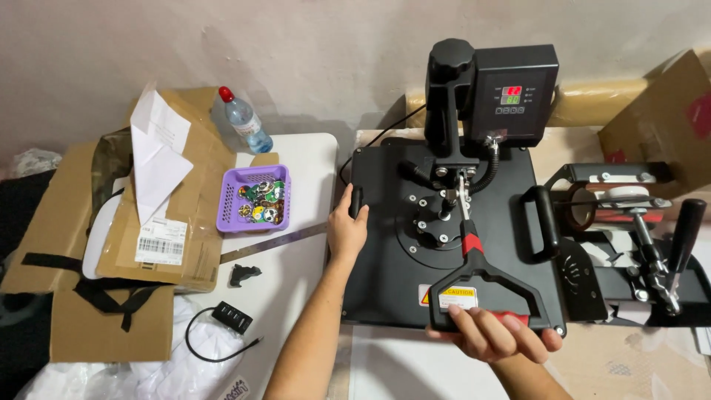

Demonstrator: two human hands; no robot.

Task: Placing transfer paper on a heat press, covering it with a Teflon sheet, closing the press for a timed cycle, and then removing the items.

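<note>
Your heat press [444, 230] sits on the tabletop [296, 259], and its back is close to the wall [222, 44]. On its left there is a strip of bare tabletop. On its right a second, smaller press [629, 244] stands just beside it, so that side is tight.

You have one big press, one purple basket [255, 196] of round badges, one water bottle [244, 118], one metal ruler [274, 243] and cardboard boxes [89, 244] far to the left.

Your left hand [346, 231] wraps its grip tight around the small black side handle [356, 201] at the press's left edge. Your right hand [492, 333] curls its grip closed around the front bar of the big handle [485, 292], at the near edge of the press. The press plate lies between your two hands, shut flat.
</note>
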